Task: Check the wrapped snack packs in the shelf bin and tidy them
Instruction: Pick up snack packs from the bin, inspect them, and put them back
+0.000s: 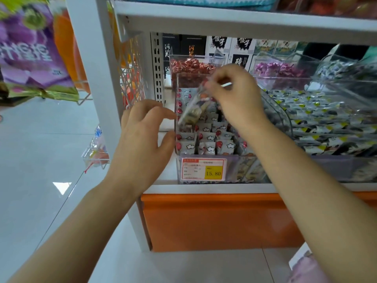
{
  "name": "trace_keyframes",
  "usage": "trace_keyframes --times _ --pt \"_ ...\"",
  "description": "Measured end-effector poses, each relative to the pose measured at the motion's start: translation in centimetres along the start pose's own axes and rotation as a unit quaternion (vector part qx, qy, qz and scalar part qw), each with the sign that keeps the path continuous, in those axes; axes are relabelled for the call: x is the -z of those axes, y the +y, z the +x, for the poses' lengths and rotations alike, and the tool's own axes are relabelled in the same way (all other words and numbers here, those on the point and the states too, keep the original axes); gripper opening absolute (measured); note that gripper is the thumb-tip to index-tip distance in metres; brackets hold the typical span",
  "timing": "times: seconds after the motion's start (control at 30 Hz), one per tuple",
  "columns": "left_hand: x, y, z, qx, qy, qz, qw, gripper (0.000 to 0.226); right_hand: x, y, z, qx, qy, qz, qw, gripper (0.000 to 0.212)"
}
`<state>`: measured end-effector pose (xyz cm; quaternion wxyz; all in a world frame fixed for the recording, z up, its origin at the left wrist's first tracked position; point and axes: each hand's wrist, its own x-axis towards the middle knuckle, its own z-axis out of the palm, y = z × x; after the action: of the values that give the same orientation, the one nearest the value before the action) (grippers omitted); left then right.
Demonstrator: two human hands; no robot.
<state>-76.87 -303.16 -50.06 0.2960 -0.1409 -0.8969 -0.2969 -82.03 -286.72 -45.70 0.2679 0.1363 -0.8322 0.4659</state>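
Observation:
A clear plastic shelf bin (234, 170) holds rows of small white wrapped snack packs (206, 137) with red dots and cloud prints. My right hand (236, 97) pinches the top edge of one clear-wrapped snack pack (193, 111), which hangs tilted above the rows. My left hand (142, 135) hovers at the bin's left wall, fingers loosely spread and curved, holding nothing. A price label (204, 168) reading 15.80 sits on the bin's front.
Behind stands a bin of red wrapped candies (189, 68); to the right lie bins of purple candies (279, 70) and black-and-yellow packs (326, 123). A white shelf post (102, 78) rises left of my left hand, and a shelf board (244, 19) runs overhead. Bags hang at far left.

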Motion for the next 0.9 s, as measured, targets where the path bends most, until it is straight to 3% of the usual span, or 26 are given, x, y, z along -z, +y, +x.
trace_keyframes --times 0.17,0.37,0.53,0.6,0.67,0.77,0.9 --pt "-0.4 1.3 -0.4 0.001 0.024 -0.066 0.997 0.034 3.8 0.2 -3.6 -0.107 0.099 0.192 0.971 0.005" --pt "-1.4 3.5 -1.3 0.057 -0.055 -0.204 0.976 0.036 5.4 1.5 -7.6 -0.238 0.090 0.392 0.884 0.016" --pt "-1.6 4.1 -1.3 0.154 -0.084 -0.377 0.909 0.015 6.7 2.7 -8.8 -0.284 0.037 0.441 0.851 0.010" --pt "-1.7 4.1 -1.3 0.190 -0.087 -0.437 0.875 0.017 7.5 3.0 -9.0 -0.294 0.013 0.455 0.840 0.011" --pt "-2.0 4.2 -1.2 0.218 -0.090 -0.484 0.842 0.024 8.1 3.2 -9.2 -0.303 0.005 0.451 0.840 0.024" --pt "-2.6 4.4 -1.2 0.229 -0.072 -0.483 0.842 0.013 8.5 3.5 -9.4 -0.306 0.004 0.440 0.844 0.031" --pt "-3.0 4.6 -1.3 0.232 -0.069 -0.492 0.836 0.015 8.6 3.7 -9.4 -0.312 0.023 0.456 0.833 0.020"
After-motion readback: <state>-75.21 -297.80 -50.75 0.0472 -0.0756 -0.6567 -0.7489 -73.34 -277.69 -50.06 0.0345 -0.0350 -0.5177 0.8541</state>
